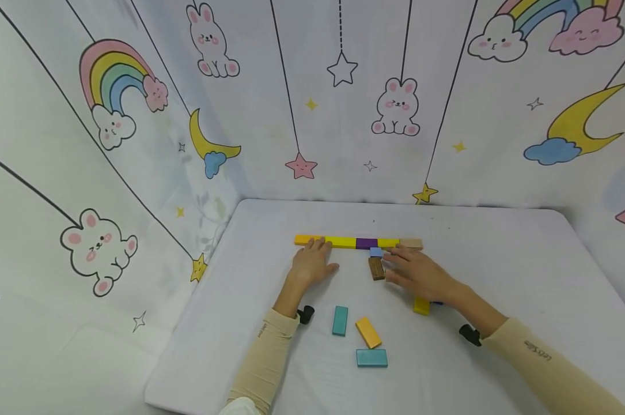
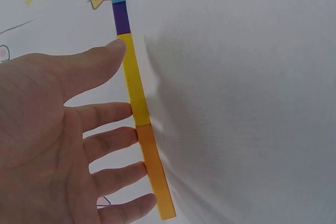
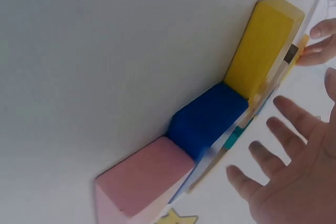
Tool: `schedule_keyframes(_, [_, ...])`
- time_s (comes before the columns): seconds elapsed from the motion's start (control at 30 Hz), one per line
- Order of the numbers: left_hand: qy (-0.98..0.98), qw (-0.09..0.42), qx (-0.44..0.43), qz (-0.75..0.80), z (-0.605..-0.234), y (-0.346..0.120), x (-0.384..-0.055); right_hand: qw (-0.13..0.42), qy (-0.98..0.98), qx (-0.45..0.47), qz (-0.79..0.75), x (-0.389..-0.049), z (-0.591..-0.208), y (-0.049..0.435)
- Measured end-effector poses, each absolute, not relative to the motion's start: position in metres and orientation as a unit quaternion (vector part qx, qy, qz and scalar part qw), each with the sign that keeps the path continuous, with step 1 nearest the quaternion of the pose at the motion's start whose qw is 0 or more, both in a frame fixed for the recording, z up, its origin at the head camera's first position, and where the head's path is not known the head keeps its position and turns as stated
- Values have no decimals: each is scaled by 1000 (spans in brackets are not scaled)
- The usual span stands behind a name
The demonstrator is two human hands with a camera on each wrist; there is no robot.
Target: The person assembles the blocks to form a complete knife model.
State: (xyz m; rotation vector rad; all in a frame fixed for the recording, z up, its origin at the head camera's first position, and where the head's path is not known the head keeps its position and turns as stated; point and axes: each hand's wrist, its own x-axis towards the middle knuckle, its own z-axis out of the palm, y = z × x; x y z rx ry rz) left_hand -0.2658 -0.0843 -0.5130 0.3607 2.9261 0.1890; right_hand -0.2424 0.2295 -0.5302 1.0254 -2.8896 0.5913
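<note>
A straight row of blocks lies across the table: orange (image 1: 303, 239), yellow (image 1: 343, 242), purple (image 1: 366, 243), another yellow (image 1: 390, 242) and tan (image 1: 413, 244). My left hand (image 1: 311, 266) has its fingertips at the near side of the row. In the left wrist view those fingertips touch the orange block (image 2: 157, 177) and the long yellow block (image 2: 135, 82). My right hand (image 1: 421, 272), fingers extended and spread, is beside a brown block (image 1: 377, 268) and a light blue block (image 1: 376, 252). Whether it touches them I cannot tell.
Partly hidden beneath the right hand are a yellow block (image 1: 421, 306) and a blue one (image 3: 210, 119); a pink block (image 3: 144, 174) adjoins the blue. Nearer me lie two teal blocks, one upright in view (image 1: 340, 320), one crosswise (image 1: 371, 358), and an orange-yellow block (image 1: 368, 332).
</note>
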Motion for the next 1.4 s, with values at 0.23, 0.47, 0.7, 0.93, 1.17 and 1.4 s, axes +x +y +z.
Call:
schedule_keyframes(0.23, [986,95,124,56,-512,-84,-266,-22,-921,346,178,-240,-528,218])
schedule_keyframes(0.47, [986,89,127,57,-509,-85,-264,-40,-922,346,170,-240,-529,212])
schedule_keyframes(0.7, [986,92,126,58,-509,-85,-265,-26,-924,349,152,-239,-527,208])
schedule_keyframes(0.93, [986,101,124,50,-510,-84,-266,-25,-929,336,154,-239,-529,204])
schedule_keyframes(1.17, [985,92,129,63,-509,-85,-264,-18,-930,343,128,-238,-527,203])
schedule_keyframes(1.4, [986,90,128,63,-508,-86,-264,-23,-935,337,105,-238,-525,200])
